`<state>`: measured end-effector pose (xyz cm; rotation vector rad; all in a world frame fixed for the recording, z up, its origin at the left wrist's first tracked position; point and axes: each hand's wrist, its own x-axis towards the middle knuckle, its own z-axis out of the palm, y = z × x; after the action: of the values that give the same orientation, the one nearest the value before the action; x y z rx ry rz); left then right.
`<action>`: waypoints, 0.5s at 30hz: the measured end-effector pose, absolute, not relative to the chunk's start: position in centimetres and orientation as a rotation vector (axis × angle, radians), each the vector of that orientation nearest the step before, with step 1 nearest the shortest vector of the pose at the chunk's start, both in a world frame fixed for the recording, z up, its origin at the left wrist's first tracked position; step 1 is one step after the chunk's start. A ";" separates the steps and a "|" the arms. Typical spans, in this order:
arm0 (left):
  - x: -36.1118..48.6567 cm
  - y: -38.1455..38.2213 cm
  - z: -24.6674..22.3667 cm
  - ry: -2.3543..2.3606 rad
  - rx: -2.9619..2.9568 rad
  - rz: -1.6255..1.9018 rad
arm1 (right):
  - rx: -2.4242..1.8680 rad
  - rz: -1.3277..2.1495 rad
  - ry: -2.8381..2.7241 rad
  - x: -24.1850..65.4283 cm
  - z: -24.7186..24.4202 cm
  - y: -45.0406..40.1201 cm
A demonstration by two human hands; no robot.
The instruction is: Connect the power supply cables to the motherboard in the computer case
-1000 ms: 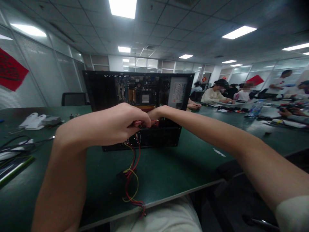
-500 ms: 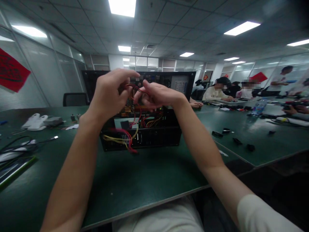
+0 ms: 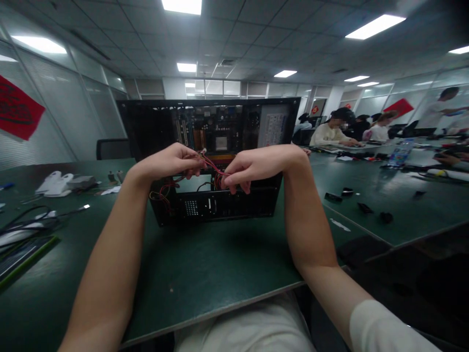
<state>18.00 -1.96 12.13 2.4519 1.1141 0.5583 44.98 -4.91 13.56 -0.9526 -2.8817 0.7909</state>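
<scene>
An open black computer case (image 3: 242,208) stands on the green table in front of me, its inside facing me. A bundle of red and dark cables (image 3: 213,165) stretches between my hands across the opening. My left hand (image 3: 176,160) pinches the bundle's left end, where a small pale connector shows. My right hand (image 3: 252,168) has its fingers closed on the other end, at the right. Behind them are the motherboard (image 3: 222,143) and, at upper right, the labelled power supply (image 3: 273,128). More thin red and yellow wires (image 3: 161,194) hang at the case's left side.
On the left of the green table (image 3: 212,274) lie black cables (image 3: 29,222), a green-edged flat object (image 3: 25,261), a grey box (image 3: 81,182) and white items. Small black pieces (image 3: 364,208) and a plastic bottle (image 3: 401,152) are at right. Several people sit or stand beyond.
Both hands have come down from the upper part of the case to its lower opening, with the cables between them. The loose yellow and red wires at the front have shifted left.
</scene>
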 end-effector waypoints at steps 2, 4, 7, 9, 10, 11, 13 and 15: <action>18.1 -2.9 12.3 0.970 2.511 0.442 | -0.951 0.747 -2.899 45.2 13.6 -5.3; 18.4 -3.8 12.6 0.882 2.553 0.410 | -0.862 0.658 -2.903 45.4 13.7 -5.5; 19.0 -4.9 12.9 0.832 2.596 0.422 | -0.704 0.594 -2.882 45.8 13.8 -5.2; 19.5 -5.6 13.1 0.827 2.593 0.445 | -0.629 0.593 -2.827 46.1 13.7 -4.9; 19.8 -5.9 13.2 0.817 2.601 0.470 | -0.595 0.582 -2.789 46.1 13.6 -4.8; 20.0 -6.3 13.3 0.797 2.622 0.503 | -0.565 0.560 -2.751 46.2 13.5 -4.8; 20.6 -7.1 13.4 0.750 2.696 0.561 | -0.534 0.489 -2.706 46.1 13.4 -5.0; 21.1 -8.1 13.5 0.730 2.774 0.568 | -0.529 0.425 -2.717 45.9 13.5 -5.5</action>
<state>21.07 -8.11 13.53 2.7745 0.7298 0.5678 45.92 -5.52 13.54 -0.5294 -2.7168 0.4254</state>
